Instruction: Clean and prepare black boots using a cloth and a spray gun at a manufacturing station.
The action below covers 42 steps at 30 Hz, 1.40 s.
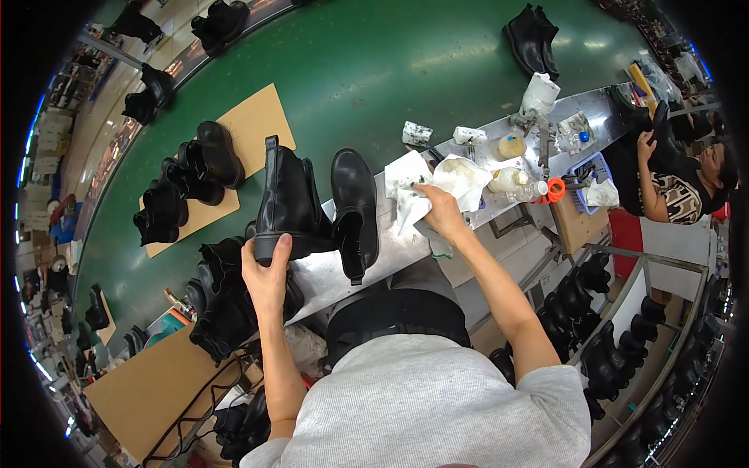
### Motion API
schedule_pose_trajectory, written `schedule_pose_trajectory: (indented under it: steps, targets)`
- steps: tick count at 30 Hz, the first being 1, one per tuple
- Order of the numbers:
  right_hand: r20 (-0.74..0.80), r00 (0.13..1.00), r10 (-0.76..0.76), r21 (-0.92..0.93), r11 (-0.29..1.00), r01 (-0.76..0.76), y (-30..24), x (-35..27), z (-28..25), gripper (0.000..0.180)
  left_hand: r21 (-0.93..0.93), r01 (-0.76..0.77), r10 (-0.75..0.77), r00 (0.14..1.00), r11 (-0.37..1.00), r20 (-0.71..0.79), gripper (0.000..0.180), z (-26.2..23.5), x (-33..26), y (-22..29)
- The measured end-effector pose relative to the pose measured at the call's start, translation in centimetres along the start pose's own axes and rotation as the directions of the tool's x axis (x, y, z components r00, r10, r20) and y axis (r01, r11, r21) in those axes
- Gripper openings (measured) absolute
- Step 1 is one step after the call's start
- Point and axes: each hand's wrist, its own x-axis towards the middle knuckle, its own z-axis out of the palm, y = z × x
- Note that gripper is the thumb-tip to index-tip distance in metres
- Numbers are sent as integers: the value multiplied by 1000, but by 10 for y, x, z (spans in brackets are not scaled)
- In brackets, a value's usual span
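My left hand (267,269) grips a black ankle boot (282,191) by its sole end, with the thumb on the sole edge and the pull tab pointing away from me. Just right of it, a second black ankle boot (355,187) rests on the metal strip (331,285) along the bench edge. Farther right, the fingers of my right hand (443,214) are closed on a crumpled white cloth (411,204) with dark smudges. Another white cloth (462,181), stained yellowish, lies beside it. The fingertips are partly hidden by the cloth.
Several black boots (211,156) stand on brown cardboard (257,117) on the green bench (374,70); more crowd my left arm. To the right are bottles (507,180), orange-handled scissors (555,189) and a blue basket (593,183). A co-worker (679,187) sits beyond, near boot racks (636,335).
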Motion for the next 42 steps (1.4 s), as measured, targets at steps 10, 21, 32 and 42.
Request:
schedule_pose_trajectory:
  steps: [10,21,32,42]
  targets:
    - [-283,959,25,159,987,21,-39,7,-13,13,24,-27,27,1000,999,16,47,4,5,-1]
    - [-55,979,194,921,-369,125,-12,-97,-72,24,-1,-18,18,997,1000,79,49,6,13,11]
    - [-311,560,768,870,467,-158,108,-71,-164,45,28,-14,12,995,999,95,49,8,9,16]
    - [-570,600,561,429,826,-365,36,-92,-138,41,35,-14,10,994,999,105,46,5,6,14]
